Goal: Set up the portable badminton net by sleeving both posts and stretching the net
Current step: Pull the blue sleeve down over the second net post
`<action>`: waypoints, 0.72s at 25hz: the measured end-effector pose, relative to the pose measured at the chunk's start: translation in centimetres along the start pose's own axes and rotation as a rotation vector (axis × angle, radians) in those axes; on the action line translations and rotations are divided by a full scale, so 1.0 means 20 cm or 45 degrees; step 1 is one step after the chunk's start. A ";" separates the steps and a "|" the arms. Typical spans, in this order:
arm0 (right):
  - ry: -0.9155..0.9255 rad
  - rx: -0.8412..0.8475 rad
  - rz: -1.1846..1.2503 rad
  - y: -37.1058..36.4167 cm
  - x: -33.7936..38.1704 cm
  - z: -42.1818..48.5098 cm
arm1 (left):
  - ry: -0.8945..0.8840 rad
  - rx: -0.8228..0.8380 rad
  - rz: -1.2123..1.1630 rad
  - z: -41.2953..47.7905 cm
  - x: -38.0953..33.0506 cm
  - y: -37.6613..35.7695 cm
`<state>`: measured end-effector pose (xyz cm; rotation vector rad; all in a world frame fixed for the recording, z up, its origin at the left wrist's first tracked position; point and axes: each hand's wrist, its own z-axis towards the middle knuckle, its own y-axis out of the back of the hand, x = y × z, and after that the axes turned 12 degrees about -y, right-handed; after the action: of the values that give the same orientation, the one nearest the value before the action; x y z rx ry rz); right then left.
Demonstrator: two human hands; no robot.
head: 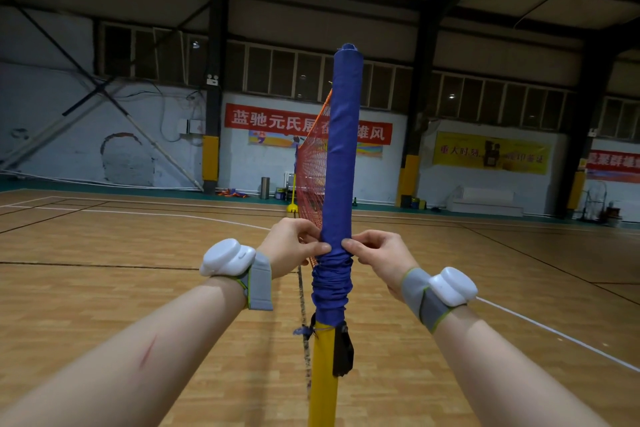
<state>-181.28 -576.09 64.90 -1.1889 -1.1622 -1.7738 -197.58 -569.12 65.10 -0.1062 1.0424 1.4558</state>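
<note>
Left hand (294, 246) and right hand (377, 253) pinch the blue sleeve (341, 156) around the upright yellow post (322, 374).

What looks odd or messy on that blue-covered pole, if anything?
The blue sleeve is smooth up top but bunched into wrinkles just below where the left hand and right hand pinch it. At its lower edge, a frayed blue thread dangles beside the bare yellow post. Nothing looks broken.

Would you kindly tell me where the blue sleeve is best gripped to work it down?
I'd pinch the blue sleeve just above its bunched folds, one hand from each side, as the left hand and right hand do. The cloth is taut above and gathered below, over the yellow post.
</note>
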 end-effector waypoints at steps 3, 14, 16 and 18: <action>0.001 0.030 -0.095 0.01 0.03 -0.02 | -0.020 0.076 0.034 0.00 -0.03 0.03; 0.252 -0.217 0.075 -0.03 0.18 0.05 | -0.155 -0.312 -0.036 0.09 -0.16 0.04; 0.224 -0.227 0.067 -0.04 0.13 0.04 | -0.150 -0.331 -0.041 0.08 -0.14 0.02; 0.204 -0.229 0.078 -0.06 0.09 0.01 | -0.143 -0.321 -0.059 0.07 -0.12 0.01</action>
<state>-182.81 -575.57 66.28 -1.1473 -0.8805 -1.9196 -196.44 -569.99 67.45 -0.2250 0.7580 1.5276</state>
